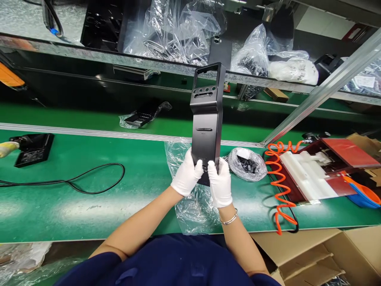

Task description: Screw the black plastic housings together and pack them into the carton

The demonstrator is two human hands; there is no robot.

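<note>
Above the green desk (pixel 145 167): one black panel (pixel 205 137), held in both hands

Left hand (pixel 187 174): white-gloved; forearm reaching forward and inward from the lower left. Grip pinching the panel at its near left corner, thumb on the face, fingers mostly hidden at the edge.

Right hand (pixel 220 182): white-gloved, bracelet (pixel 229 221) at the wrist; forearm angled forward and slightly left. Grip pinching the near right corner likewise, thumb on the face.

Panel: raised over a clear plastic sheet (pixel 195 216) at mid-desk. Long axis running away from the wearer, nearly straight up the view, far end leaning slightly right. Open rectangular frame at the far end, overlapping the shelf edge (pixel 119 56) in view; near end between the hands. Face with slots and a row of round holes turned to the wearer.

Just right of the panel: clear bag of small black parts (pixel 248 164); beyond it, orange coiled hose (pixel 278 183).
</note>
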